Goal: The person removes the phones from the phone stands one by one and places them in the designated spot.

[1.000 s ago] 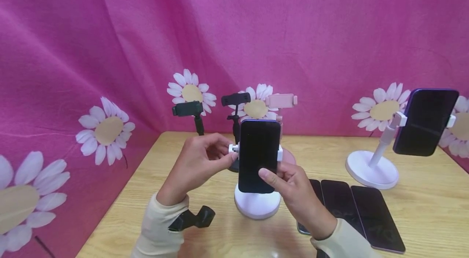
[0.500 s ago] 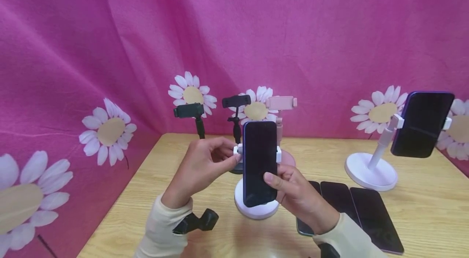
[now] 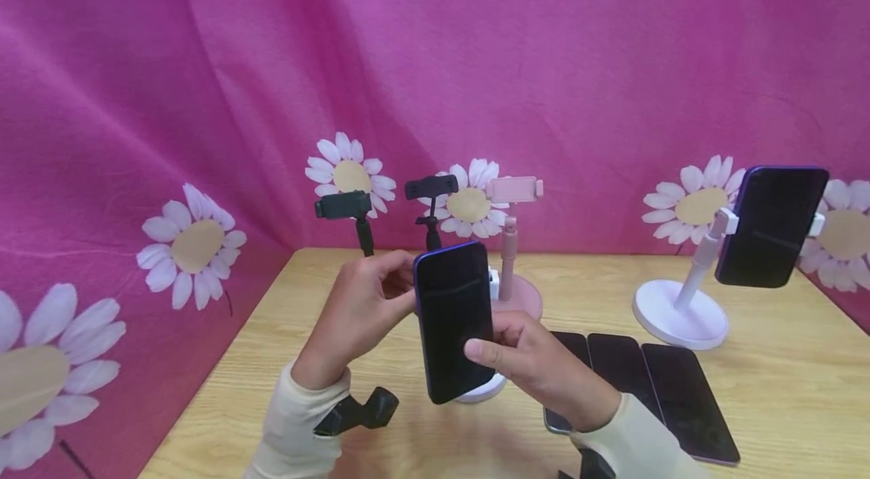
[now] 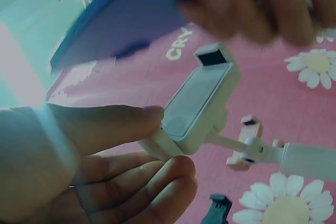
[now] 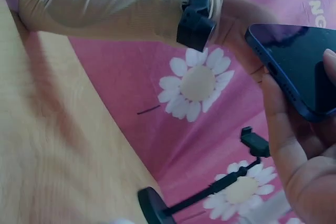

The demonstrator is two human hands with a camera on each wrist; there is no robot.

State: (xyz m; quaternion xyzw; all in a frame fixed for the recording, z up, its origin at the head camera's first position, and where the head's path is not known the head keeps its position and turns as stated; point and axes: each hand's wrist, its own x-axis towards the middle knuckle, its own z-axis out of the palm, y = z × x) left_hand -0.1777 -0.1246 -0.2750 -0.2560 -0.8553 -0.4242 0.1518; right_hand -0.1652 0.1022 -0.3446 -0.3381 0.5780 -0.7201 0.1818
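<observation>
Phone (image 3: 451, 301) farther left (now tilted)

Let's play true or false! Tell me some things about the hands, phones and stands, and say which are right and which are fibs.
1. The right hand holds a phone. True.
2. The left hand grips a white holder. True.
3. The phone in the right hand is clamped in that holder. False: the left wrist view shows it outside the holder.
4. The pink stand has a phone in it. False: the pink stand holds no phone.
5. Three phones lie on the table. True.
6. The far-right phone is on a black stand. False: the far-right phone is on a white stand.
</observation>
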